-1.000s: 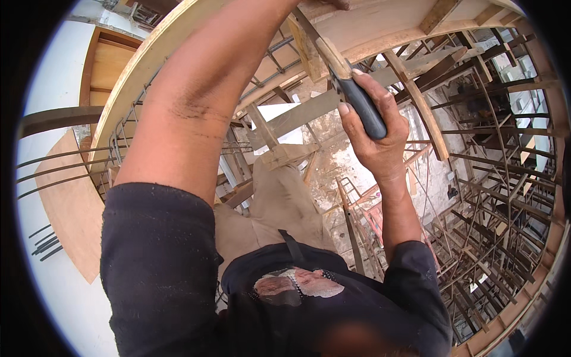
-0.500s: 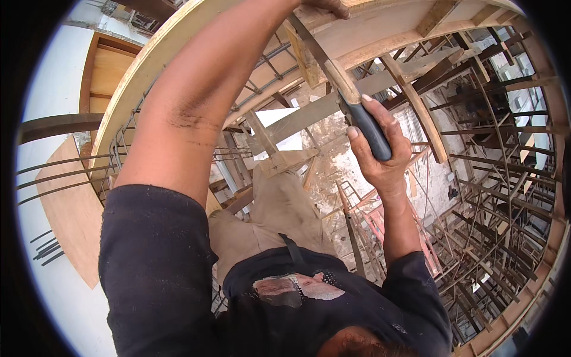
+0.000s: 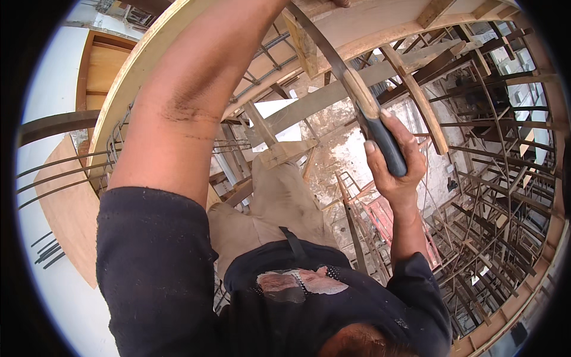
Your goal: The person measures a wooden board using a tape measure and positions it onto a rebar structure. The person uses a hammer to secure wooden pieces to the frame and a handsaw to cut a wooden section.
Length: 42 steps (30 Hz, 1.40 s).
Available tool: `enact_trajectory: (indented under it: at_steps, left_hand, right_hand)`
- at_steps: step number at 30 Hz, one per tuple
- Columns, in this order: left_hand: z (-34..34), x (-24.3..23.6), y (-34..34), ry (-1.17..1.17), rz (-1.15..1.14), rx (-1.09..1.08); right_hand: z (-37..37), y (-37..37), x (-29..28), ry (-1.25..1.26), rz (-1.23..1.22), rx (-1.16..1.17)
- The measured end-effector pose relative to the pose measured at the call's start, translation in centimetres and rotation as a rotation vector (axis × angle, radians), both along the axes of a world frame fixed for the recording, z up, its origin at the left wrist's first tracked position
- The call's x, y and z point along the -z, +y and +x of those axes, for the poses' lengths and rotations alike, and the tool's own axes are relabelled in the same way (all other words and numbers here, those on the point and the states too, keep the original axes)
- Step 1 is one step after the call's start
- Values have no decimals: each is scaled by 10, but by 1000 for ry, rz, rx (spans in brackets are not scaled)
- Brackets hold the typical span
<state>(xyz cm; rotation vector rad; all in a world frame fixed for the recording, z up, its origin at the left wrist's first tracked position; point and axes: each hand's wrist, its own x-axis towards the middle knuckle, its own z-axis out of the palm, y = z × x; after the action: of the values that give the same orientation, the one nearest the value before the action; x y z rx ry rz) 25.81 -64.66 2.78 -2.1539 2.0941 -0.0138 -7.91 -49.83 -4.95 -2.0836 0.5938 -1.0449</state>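
Note:
My right hand [image 3: 401, 157] is wrapped round the black handle [image 3: 386, 146] of a handsaw. Between that handle and the thin dark blade [image 3: 321, 41] is a pale wooden section [image 3: 360, 95]. The blade slants up to the left, toward the curved timber formwork at the top, beside a short wooden block [image 3: 302, 47]; its far end is hidden. My left arm [image 3: 190, 89] reaches over the formwork. Only a little of my left hand [image 3: 341, 2] shows at the upper edge, by the wood, so its grip is hidden.
The curved formwork [image 3: 351, 33] arches across the top, with steel reinforcing bars [image 3: 270, 56] inside it. A timber beam [image 3: 425, 113] juts down on the right. Below lie a littered floor [image 3: 342, 146], a red metal frame [image 3: 380, 217] and dense wooden scaffolding [image 3: 505, 238].
My right hand has drawn the saw down and to the right, showing more of its blade. My left hand has slipped further out of view at the top.

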Motion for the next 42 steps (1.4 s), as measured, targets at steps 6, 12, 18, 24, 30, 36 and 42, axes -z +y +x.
enact_trajectory:
  at_steps: [6, 12, 18, 24, 30, 36, 42]
  left_hand:
    - [0, 1, 15, -27, 2, -37]
    - [2, -10, -2, -2, -50, 14]
    - [0, -3, 17, 35, -1, 11]
    - [3, 6, -17, 1, -109, 74]
    - [17, -14, 8, -3, 8, 16]
    - [-13, -14, -15, 23, 97, -33]
    - [11, 2, 14, 15, -69, 42]
  right_hand:
    - [-64, 29, 16, -81, -3, -90]
    - [31, -11, 5, -84, 33, -22]
    - [-101, 52, 9, -35, -55, -138]
    - [55, -28, 2, -171, 22, 32]
    - [-107, 53, 21, -45, 19, -51]
    - [54, -16, 2, -194, 25, 34]
    - [-80, 41, 7, -6, 17, -120]
